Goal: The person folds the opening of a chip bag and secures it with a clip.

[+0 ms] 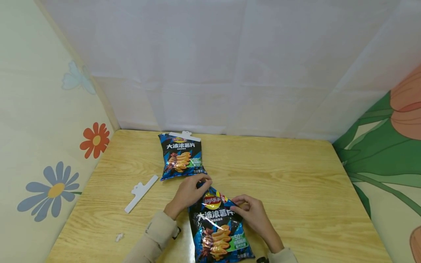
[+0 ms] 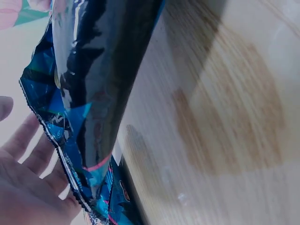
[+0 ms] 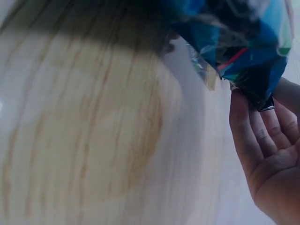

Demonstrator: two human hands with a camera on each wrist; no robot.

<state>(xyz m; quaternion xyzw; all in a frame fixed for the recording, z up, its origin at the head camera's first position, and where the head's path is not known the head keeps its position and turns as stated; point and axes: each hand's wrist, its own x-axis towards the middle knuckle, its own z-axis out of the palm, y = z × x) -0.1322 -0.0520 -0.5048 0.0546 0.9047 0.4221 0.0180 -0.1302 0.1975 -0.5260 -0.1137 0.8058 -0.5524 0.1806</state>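
Observation:
A black and blue potato chip bag (image 1: 217,223) lies in front of the person, its printed front facing up. At its top left, the left hand (image 1: 190,191) bends over the top edge. In the left wrist view, the fingers (image 2: 44,159) of that hand reach behind the crimped edge, and its thumb stands apart from the bag. The right hand (image 1: 251,213) pinches the top right corner between thumb and fingers. That corner sits against the fingertips (image 3: 241,101) in the right wrist view. Part of the bag's upper edge is hidden by the hands.
A second chip bag (image 1: 181,157) lies at the back, with a white sealing clip (image 1: 185,136) across its top. Another white clip (image 1: 141,193) rests on the wooden table (image 1: 296,182) at left. A small white scrap (image 1: 119,237) lies nearer the front.

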